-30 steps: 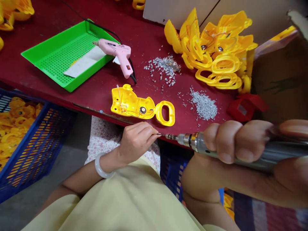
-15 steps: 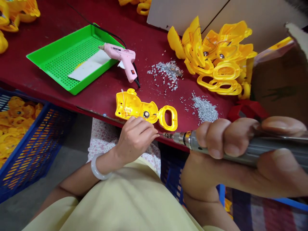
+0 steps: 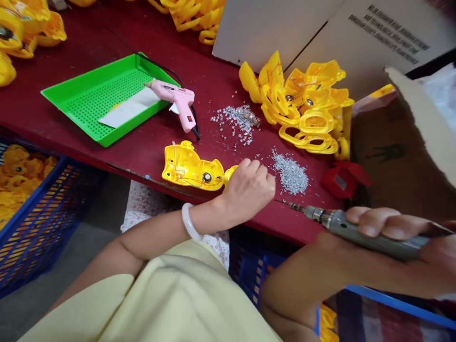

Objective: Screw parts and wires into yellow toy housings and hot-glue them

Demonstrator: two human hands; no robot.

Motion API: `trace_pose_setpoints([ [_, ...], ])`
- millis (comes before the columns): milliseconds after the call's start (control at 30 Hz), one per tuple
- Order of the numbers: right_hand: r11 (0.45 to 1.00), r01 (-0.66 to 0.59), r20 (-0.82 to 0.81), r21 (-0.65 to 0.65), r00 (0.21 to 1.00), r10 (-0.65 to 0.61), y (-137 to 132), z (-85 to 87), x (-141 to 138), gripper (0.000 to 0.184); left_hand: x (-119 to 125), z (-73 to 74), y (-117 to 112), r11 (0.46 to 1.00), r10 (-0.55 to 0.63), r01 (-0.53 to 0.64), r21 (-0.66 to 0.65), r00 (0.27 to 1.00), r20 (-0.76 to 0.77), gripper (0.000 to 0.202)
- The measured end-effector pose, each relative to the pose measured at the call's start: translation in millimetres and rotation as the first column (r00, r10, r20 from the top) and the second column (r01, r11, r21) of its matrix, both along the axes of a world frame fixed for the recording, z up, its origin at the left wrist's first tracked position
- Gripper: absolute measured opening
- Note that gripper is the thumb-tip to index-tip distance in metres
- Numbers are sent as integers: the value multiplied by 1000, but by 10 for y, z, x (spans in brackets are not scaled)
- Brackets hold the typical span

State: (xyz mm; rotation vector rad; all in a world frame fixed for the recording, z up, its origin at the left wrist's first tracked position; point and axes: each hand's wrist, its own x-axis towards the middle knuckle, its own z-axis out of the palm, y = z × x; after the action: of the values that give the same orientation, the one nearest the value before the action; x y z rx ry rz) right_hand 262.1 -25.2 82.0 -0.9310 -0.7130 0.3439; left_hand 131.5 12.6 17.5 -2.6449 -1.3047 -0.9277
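Both hands have shifted since the earlier frame: the left hand [image 3: 247, 192] has moved up from the table's front edge and now lies over the looped end of a yellow plastic toy shell [image 3: 190, 171], hiding that loop. Its fingers are curled and close together, and whether they pinch anything cannot be told. The shell lies flat on a maroon table [image 3: 81, 47], with thin wires and a small round metal part inside it.

The right hand [image 3: 392, 247] wraps around a pen-style electric drill [image 3: 366, 235], which has moved to 4 o'clock from the left hand, its bit pointing back toward that hand.

At 10 o'clock from the shell, a pink hot glue gun [image 3: 176, 102] lies against a green perforated tray [image 3: 107, 137]. Two piles of silver metal bits [image 3: 290, 173] sit at 2 o'clock, and stacked yellow shells [image 3: 302, 102] lie beyond them. A blue crate [image 3: 46, 223] of yellow parts stands at 8 o'clock, below the table.
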Motion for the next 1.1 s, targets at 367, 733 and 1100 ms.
trace_pose_setpoints([
  [367, 961, -206, -17, 184, 977, 213, 786, -222, -30, 10, -800, 129, 126, 990, 141, -139, 25, 972, -186, 18],
  [733, 916, -401, 115, 13, 911, 397, 1443, -596, -630, 17, -1070, -32, -453, 992, 122, -114, -49, 961, 250, 12],
  [1100, 862, -491, 10, 123, 870, 494, 614, -21, -547, 10, -822, -137, -622, 930, 223, 64, -362, 683, 696, 23],
])
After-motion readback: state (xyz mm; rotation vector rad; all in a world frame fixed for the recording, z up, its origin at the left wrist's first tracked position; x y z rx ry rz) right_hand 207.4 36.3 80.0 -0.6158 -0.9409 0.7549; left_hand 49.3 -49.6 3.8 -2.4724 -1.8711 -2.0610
